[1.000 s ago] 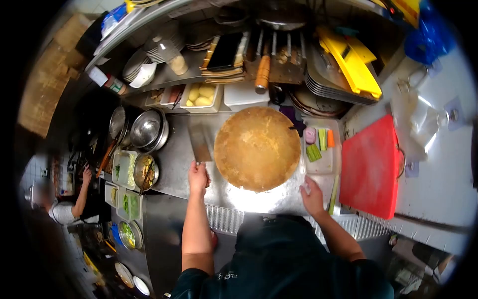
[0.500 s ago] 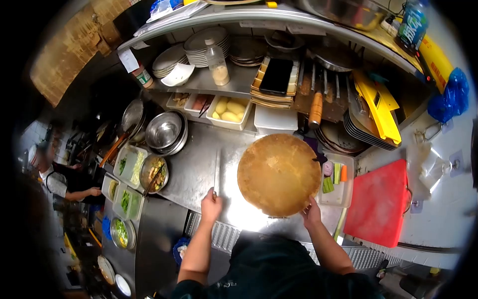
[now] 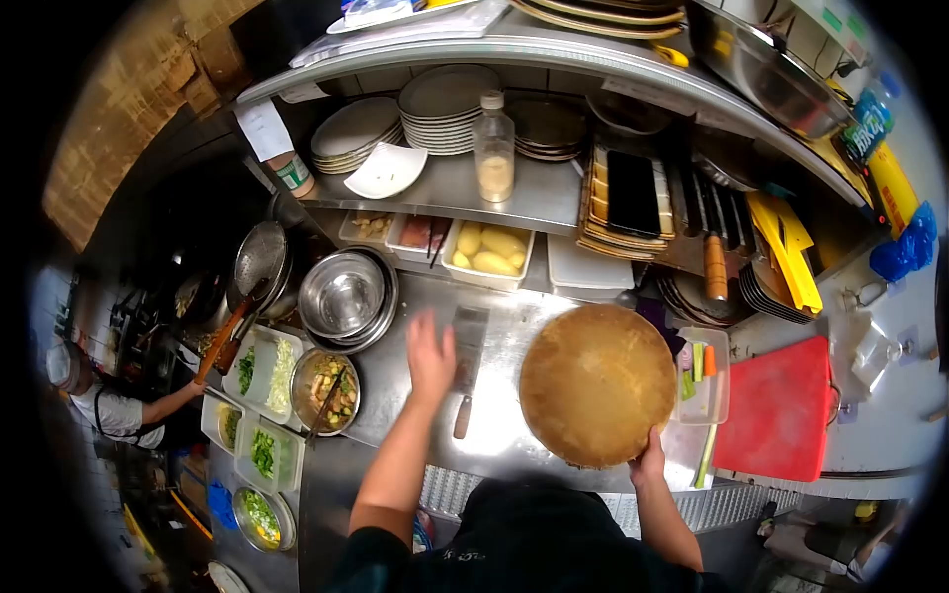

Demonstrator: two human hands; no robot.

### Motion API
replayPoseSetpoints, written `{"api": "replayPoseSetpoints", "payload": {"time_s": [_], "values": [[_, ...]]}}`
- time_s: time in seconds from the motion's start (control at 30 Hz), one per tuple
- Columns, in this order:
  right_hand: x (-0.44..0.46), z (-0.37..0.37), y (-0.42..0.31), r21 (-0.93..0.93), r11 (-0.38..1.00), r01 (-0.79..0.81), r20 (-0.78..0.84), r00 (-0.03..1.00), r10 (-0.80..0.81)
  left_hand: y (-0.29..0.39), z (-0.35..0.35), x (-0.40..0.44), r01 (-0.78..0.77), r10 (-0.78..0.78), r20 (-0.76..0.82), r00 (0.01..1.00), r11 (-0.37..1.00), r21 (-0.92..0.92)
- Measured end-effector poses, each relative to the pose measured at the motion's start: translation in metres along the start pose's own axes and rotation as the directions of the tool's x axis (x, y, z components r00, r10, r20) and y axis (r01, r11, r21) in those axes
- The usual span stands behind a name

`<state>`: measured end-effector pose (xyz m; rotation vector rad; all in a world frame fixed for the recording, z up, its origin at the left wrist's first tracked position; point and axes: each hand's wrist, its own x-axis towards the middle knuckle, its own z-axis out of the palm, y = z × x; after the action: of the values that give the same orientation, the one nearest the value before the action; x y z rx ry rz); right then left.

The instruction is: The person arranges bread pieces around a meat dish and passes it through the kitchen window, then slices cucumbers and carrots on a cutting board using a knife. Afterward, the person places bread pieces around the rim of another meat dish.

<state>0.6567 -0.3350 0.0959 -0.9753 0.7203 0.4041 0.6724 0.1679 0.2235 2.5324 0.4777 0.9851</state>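
The left hand (image 3: 431,362) hovers empty above the stainless-steel desk (image 3: 499,425), its fingers spread apart, just beside a rectangular metal cleaver with a brown handle (image 3: 467,371). The cleaver lies flat on the desk, left of a thick, round, brown wooden chopping block (image 3: 598,385), handle toward the person; this placement presumably leaves the block's top unobstructed and the handle within reach. The right hand (image 3: 648,463) contacts the block's near right edge, probably to steer or steady it; its fingers are partly hidden, so whether they are clamped there cannot be told. Clearance is limited on the right by a clear plastic container (image 3: 714,400) of cut vegetables (image 3: 698,361), with a red rectangular cutting board (image 3: 776,410) beyond it. Nested round steel bowls (image 3: 341,295) bound the left side, and a steel shelf (image 3: 435,198) restricts the rear.
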Motion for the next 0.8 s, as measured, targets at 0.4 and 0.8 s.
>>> {"api": "replayPoseSetpoints", "payload": {"time_s": [0.4, 0.8], "values": [[-0.059, 0.013, 0.022, -0.490, 0.814, 0.313, -0.166, 0.883, -0.439, -0.044, -0.011, 0.272, 0.459, -0.612, 0.282, 0.738, 0.149, -0.876], [-0.113, 0.077, 0.019, -0.888, 0.091, 0.450, 0.253, 0.646, -0.720, -0.040, 0.002, -0.028, 0.686, -0.403, 0.648, 0.646, 0.679, -0.262]]}}
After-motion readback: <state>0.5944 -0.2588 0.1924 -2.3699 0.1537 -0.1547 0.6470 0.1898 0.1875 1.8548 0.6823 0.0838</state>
